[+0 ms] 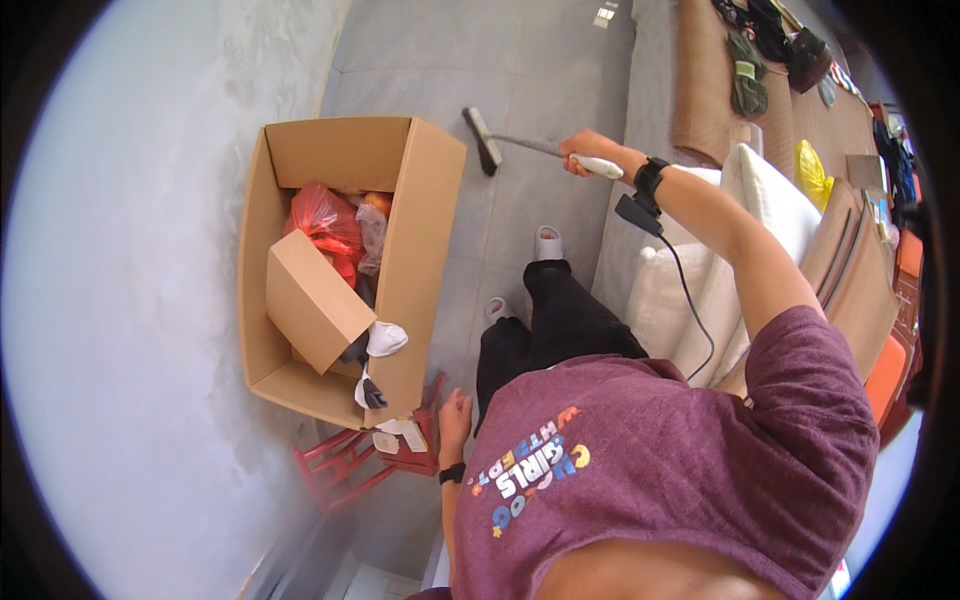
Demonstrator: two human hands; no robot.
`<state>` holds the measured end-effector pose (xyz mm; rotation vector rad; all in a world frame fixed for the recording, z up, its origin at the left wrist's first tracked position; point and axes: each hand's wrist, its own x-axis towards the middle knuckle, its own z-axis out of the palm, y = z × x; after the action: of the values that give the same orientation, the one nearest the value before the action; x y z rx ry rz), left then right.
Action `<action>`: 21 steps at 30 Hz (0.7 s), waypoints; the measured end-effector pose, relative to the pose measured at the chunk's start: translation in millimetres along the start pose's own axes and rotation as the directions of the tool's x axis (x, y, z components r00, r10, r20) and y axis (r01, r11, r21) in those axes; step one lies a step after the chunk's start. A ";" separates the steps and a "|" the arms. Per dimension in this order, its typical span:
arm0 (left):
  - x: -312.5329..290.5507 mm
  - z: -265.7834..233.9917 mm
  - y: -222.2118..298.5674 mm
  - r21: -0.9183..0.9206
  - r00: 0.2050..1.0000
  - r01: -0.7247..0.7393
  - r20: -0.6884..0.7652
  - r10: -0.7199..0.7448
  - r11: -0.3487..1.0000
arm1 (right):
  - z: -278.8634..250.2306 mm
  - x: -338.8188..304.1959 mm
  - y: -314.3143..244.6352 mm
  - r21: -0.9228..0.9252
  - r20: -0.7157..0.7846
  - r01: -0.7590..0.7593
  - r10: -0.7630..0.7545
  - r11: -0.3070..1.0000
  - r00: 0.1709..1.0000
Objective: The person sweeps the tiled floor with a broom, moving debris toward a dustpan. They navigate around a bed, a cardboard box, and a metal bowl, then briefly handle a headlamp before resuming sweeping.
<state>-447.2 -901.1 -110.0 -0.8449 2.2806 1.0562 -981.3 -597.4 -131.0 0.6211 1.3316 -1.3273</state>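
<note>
My right hand is wrapped round the white-handled end of a brush. A thin grey shaft runs from the handle to a crosswise grey head with dark bristles, which is over the grey floor tiles. Down by my side, my left hand is curled closed beside a red chair; nothing shows in its fingers. Between the wall and me stands a large open cardboard box. Inside it lie a smaller cardboard box and a red plastic bag.
White and dark cloth pieces hang over the large box's edge. At right, a seat with white cushions and brown matting carries clothing and a yellow bag. A black cable runs from my right wrist strap.
</note>
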 end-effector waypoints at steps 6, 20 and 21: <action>6.3 2.8 34.0 -0.042 0.995 0.030 -0.095 -0.034 0.999 | 1.0 -23.6 19.5 -0.410 0.070 0.300 -0.298 0.861 0.952; 103.6 -42.2 16.5 -0.123 1.000 0.010 -0.025 -0.013 0.992 | -8.6 -66.1 47.7 -0.570 0.069 0.037 0.003 0.821 0.998; 108.5 -49.8 21.3 -0.170 0.997 -0.009 -0.082 -0.005 0.985 | -26.0 -56.6 35.8 -0.563 0.065 0.045 -0.010 0.825 0.998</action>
<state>-545.4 -965.5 -140.3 -0.9699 2.2828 1.2525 -942.4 -547.0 -97.7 0.1472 1.5922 -0.8888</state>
